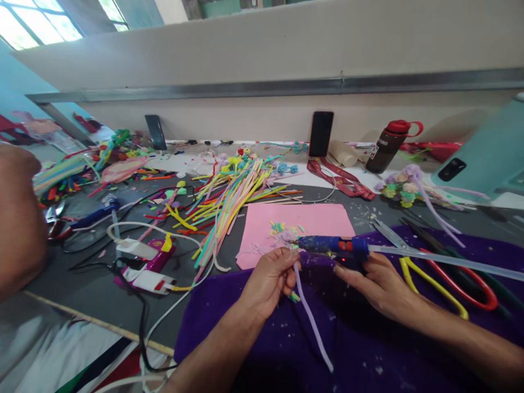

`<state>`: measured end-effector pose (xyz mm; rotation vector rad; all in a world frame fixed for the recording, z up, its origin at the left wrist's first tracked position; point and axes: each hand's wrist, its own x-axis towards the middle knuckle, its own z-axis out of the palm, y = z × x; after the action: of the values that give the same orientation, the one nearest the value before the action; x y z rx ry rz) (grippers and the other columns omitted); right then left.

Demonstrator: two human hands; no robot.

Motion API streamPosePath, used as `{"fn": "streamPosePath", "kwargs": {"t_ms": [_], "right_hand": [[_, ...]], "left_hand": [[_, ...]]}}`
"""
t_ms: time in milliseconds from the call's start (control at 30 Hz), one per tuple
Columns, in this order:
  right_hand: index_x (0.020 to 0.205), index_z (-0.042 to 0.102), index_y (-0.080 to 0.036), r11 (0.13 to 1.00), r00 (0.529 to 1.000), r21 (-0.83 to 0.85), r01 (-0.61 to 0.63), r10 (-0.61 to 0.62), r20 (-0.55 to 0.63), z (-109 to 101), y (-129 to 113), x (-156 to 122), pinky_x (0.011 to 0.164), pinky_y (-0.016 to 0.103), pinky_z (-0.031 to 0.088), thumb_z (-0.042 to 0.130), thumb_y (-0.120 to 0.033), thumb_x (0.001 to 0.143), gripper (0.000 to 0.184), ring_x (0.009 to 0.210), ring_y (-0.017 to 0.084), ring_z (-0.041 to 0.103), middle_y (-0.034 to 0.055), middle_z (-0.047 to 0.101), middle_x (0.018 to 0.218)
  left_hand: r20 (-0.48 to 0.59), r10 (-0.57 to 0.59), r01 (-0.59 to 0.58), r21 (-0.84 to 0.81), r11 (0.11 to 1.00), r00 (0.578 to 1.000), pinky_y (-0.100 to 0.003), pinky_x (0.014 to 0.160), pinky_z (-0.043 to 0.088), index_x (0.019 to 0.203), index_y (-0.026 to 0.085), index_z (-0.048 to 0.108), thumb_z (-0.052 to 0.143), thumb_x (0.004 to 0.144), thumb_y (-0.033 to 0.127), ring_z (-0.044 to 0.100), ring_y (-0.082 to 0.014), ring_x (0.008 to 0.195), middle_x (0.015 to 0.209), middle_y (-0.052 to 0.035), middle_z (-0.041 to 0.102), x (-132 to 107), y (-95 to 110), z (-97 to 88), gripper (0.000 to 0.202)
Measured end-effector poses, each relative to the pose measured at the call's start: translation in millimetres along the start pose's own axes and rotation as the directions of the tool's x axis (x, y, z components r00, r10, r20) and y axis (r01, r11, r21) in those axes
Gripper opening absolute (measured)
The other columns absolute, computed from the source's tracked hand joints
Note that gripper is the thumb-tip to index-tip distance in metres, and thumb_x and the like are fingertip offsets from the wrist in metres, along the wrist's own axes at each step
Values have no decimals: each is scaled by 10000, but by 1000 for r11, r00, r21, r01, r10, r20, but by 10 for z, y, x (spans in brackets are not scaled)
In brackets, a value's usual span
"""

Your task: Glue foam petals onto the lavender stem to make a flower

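My left hand point(272, 278) is closed, thumb and finger pinching a lilac pipe cleaner point(310, 315) whose long end hangs down over the purple cloth point(216, 305). At its top sits a fuzzy lilac flower point(286, 236). My right hand point(380, 281) grips a blue hot glue gun point(333, 245), its nozzle pointing left at the flower. A clear glue stick point(450, 259) juts from the gun's back. Beneath the flower lies a pink sheet point(319, 215) scattered with small yellow and teal pipe cleaner snippets. The gun's handle is partly hidden by my fingers.
Scissors with yellow handles point(409, 267) and red-handled pliers point(462, 267) lie at right. Bundled pipe cleaners point(229, 202) spread across the middle. A power strip point(158, 256) with cables sits left. Behind are a phone point(321, 134) and a bottle point(388, 147). Another person's arm point(20, 218) is at far left.
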<state>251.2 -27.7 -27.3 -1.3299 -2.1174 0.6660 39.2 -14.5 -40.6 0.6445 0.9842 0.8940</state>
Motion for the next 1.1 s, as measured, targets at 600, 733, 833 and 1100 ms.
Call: {"fn": "streamPosePath", "kwargs": {"t_ms": [600,733,833,1100], "right_hand": [[441,446,-189,999,998,20,-42,43,-36,-2,-3,-3,464,236,377,495,-444,847,482,463,113,450,-15,442,483],[561,569,-179,986,997,145,-79,79,5,-15,-12,31,502,238,413,507,-441,832,382,560,138,528,14,574,640],[646,590,-169,946,986,289,-148,164,-31,-90,6,99,542,244,426,524,-442,812,326,607,152,550,18,599,679],[594,510,-163,862,931,417,-286,353,-92,-216,273,453,574,236,378,565,-360,780,277,522,108,495,-32,526,510]], "left_hand": [[-5,-10,10,-6,1000,1000,-140,287,230,591,135,564,667,678,391,341,-29,278,357,48,460,-7,12,10,289],[20,0,0,1,1000,1000,-138,281,223,604,135,566,651,701,382,327,-30,268,338,52,446,-4,6,1,279],[30,9,-9,-20,1000,1000,-129,280,216,616,138,559,635,727,357,312,-23,266,340,56,448,-7,19,-6,257],[76,7,-7,0,1000,997,-125,270,247,621,142,545,658,709,359,347,-30,250,342,53,476,-68,36,51,260]]}}
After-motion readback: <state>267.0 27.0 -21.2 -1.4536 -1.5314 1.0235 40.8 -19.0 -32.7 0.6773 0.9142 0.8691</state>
